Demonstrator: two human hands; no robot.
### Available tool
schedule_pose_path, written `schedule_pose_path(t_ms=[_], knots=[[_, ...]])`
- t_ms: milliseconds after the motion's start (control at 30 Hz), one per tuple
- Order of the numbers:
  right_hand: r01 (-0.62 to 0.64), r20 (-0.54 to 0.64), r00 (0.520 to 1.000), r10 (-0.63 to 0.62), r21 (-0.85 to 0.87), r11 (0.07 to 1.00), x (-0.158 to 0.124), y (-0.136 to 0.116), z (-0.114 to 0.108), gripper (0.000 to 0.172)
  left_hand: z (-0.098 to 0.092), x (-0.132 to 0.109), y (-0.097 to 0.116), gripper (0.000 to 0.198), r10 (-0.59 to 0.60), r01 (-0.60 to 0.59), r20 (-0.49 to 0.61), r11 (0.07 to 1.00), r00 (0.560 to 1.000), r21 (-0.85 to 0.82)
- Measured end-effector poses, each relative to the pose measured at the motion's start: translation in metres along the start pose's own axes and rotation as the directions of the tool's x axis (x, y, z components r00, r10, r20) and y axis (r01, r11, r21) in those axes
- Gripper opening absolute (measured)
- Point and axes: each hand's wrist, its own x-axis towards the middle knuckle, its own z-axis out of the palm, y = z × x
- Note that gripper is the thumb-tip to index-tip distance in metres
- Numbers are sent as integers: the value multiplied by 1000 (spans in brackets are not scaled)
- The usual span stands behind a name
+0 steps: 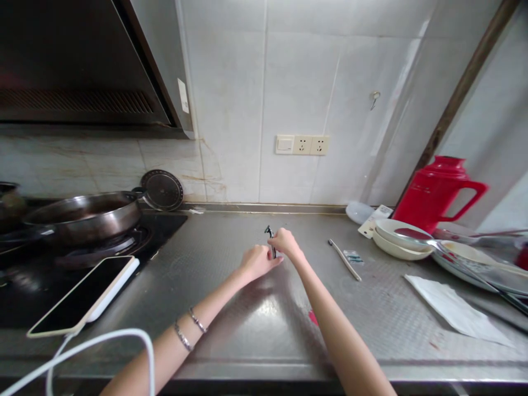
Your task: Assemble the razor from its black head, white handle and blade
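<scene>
Over the steel counter [231,324], both hands meet on a small black razor [270,234], its dark T-shaped head pointing up. My left hand [259,261], palm down, is closed around the lower part of its handle. Just above and to the right, my right hand [285,242] pinches the handle below the head. Much of the handle is hidden by my fingers. Off to the right lie a thin beige stick with a dark tip [345,260] and a small clear packet with green print [353,257], both apart from my hands.
A phone [84,294] with a white cable [150,346] lies at the stove's edge. A steel pan [88,223] stands on the black stove. At right are a red thermos [433,192], bowls [398,247] and a white napkin [451,308]. Wall sockets [302,145] are behind.
</scene>
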Motion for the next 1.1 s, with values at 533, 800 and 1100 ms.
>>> schedule_pose_path(t_ms=[533,800,1100], knots=[[65,52,996,-72,129,990,-12,8,12,34,9,5,-27,24,-68,68,21,997,997,28],[-154,34,984,174,-324,933,-29,121,-49,23,8,14,-45,22,-148,138,57,978,987,158],[-255,56,948,314,-454,853,-33,204,-78,31,5,15,-43,23,-155,127,160,977,975,171]])
